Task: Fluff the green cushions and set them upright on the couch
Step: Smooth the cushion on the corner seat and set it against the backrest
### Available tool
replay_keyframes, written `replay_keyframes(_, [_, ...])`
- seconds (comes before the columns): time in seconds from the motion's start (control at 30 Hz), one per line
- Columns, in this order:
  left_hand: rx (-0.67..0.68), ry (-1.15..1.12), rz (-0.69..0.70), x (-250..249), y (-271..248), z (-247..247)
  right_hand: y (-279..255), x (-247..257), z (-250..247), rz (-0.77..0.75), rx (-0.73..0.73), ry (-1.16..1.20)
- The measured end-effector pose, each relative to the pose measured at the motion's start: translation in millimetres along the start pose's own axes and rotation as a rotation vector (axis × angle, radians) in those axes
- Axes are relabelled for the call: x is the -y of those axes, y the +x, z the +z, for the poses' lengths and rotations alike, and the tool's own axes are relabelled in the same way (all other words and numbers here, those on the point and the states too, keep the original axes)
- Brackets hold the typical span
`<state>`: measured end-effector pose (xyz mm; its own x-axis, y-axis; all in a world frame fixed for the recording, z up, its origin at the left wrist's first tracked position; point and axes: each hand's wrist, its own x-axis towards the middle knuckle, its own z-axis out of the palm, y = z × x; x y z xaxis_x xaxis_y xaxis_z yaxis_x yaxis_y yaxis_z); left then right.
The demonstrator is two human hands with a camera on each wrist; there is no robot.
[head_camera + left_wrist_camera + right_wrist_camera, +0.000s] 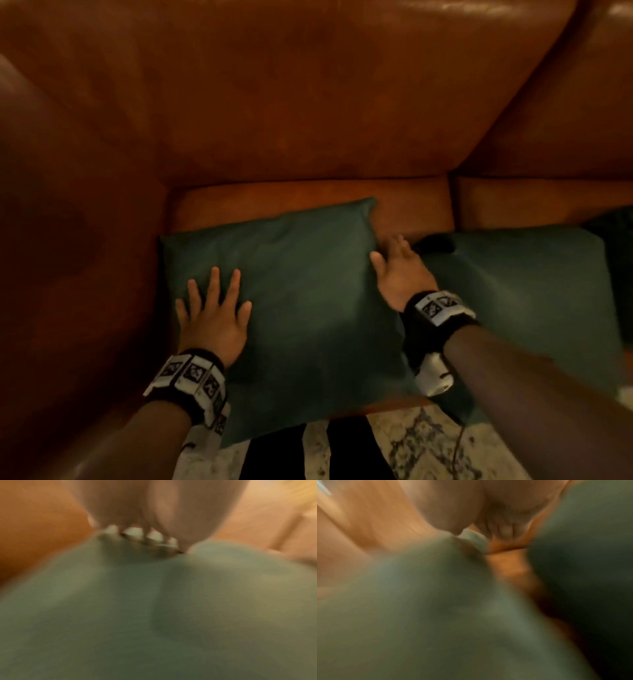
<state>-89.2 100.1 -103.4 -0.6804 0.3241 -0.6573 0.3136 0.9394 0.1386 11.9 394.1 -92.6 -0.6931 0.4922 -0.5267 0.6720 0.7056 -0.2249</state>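
Left hand [213,322]: flat and open on the near cushion [308,308], fingers spread, pressing its left part.
Right hand [400,270]: at that cushion's right edge, thumb on top, fingers straight down the side; open, not gripping.
Near cushion: lying flat on the couch [308,102] seat, by the left arm, front corner hanging over the seat's front edge.
Second cushion [534,301]: flat too, just right of the first.
Rug [428,445]: patterned, below the seat's front edge.
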Motion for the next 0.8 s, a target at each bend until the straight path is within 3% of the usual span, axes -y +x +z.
replay_keyframes(0.07, [-0.105, 0.095, 0.219, -28.4, -15.6, 0.8, -31.1, 33.5, 15.4, -0.235, -0.122, -0.02])
replay_keyframes(0.13, [-0.067, 0.192, 0.417, -46.6, -24.5, 13.6, -52.6, 53.6, 37.6, -0.464, -0.091, -0.173])
replay_keyframes(0.17, [-0.036, 0.223, 0.427, -46.4, -23.9, 18.4, -57.7, 49.7, 46.3, -0.486, -0.055, -0.232])
replay_keyframes(0.27, [-0.059, 0.268, 0.335, -19.0, -5.7, 14.1, -63.9, -2.7, 58.9, -0.239, -0.018, -0.154])
replay_keyframes(0.37, [0.025, 0.296, 0.198, 15.6, 9.7, -2.0, -98.9, -54.7, 71.1, 0.067, 0.023, -0.006])
replay_keyframes(0.47, [0.034, 0.241, 0.058, 24.0, 7.8, -16.8, -128.2, -52.3, 71.7, 0.198, -0.038, 0.24])
replay_keyframes(0.5, [-0.005, 0.25, 0.106, 11.6, 1.0, -15.5, -129.5, -42.7, 71.8, 0.193, -0.106, 0.287])
replay_keyframes(0.57, [-0.083, 0.308, 0.357, -24.2, -14.4, -0.9, -122.6, -18.8, 73.0, 0.035, -0.218, 0.226])
replay_keyframes(0.63, [-0.107, 0.381, 0.59, -49.0, -23.2, 20.5, -116.0, -11.9, 83.7, -0.107, -0.2, 0.104])
replay_keyframes(0.7, [-0.107, 0.398, 0.548, -43.1, -18.7, 24.6, -118.0, -32.9, 90.7, -0.052, -0.099, 0.101])
replay_keyframes(0.8, [-0.087, 0.365, 0.313, 10.6, -15.0, 13.2, -140.6, -73.1, 93.7, 0.167, 0.117, 0.159])
